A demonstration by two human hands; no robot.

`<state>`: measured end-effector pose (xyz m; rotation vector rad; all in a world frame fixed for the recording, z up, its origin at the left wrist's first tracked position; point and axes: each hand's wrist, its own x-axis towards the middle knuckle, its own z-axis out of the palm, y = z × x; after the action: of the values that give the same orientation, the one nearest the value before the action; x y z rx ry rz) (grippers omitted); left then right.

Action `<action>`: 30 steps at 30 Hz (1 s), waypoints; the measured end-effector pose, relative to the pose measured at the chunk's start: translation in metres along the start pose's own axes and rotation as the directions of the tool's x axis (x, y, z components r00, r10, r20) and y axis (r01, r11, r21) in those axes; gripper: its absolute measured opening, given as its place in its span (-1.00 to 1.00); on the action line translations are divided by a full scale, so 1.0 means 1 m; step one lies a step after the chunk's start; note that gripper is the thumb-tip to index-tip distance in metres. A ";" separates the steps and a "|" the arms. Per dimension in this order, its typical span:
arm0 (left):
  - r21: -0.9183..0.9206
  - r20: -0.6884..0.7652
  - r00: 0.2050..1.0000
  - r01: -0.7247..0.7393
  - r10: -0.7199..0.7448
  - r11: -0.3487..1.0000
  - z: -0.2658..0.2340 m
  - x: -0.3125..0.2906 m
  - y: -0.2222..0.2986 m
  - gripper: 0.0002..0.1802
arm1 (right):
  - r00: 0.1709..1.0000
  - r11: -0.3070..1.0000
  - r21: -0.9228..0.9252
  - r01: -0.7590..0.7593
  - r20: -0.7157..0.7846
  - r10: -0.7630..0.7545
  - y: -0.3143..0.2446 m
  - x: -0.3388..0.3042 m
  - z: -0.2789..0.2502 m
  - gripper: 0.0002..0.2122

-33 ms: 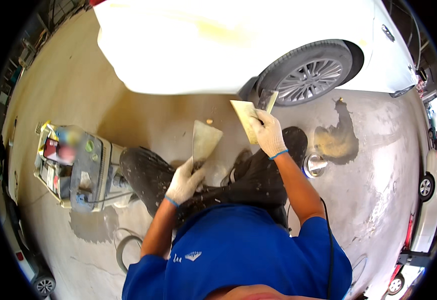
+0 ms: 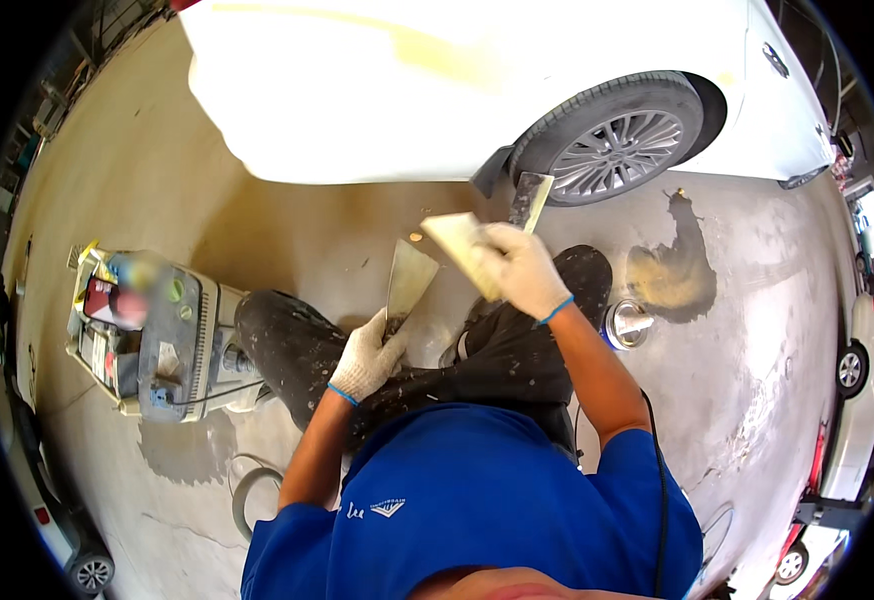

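Close to the body, the left hand (image 2: 367,362) is clamped on the narrow end of a tapered spreader (image 2: 412,275), apparently leaving its wide edge free; the long axis points forward, slightly right. The right hand (image 2: 529,275) clamps a blurred pale plate (image 2: 457,246), slanting forward-left, and apparently a yellow-edged scraper (image 2: 531,198), pointing toward the car wheel (image 2: 619,155)

car workshop, white car (image 2: 357,110), yellow patch (image 2: 447,56), stained floor (image 2: 757,260)
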<state>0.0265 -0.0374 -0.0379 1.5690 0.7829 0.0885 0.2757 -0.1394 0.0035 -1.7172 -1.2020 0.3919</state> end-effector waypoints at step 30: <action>-0.333 -0.146 0.987 -0.110 0.064 0.936 0.036 0.014 0.006 -0.77 | 0.925 0.859 -0.412 0.304 -0.090 -0.370 -0.028 -0.008 0.037 -0.84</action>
<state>0.0577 -0.0605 -0.0439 1.2753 0.7554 0.3786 0.2310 -0.1256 0.0071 -1.7771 -1.4953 -0.2213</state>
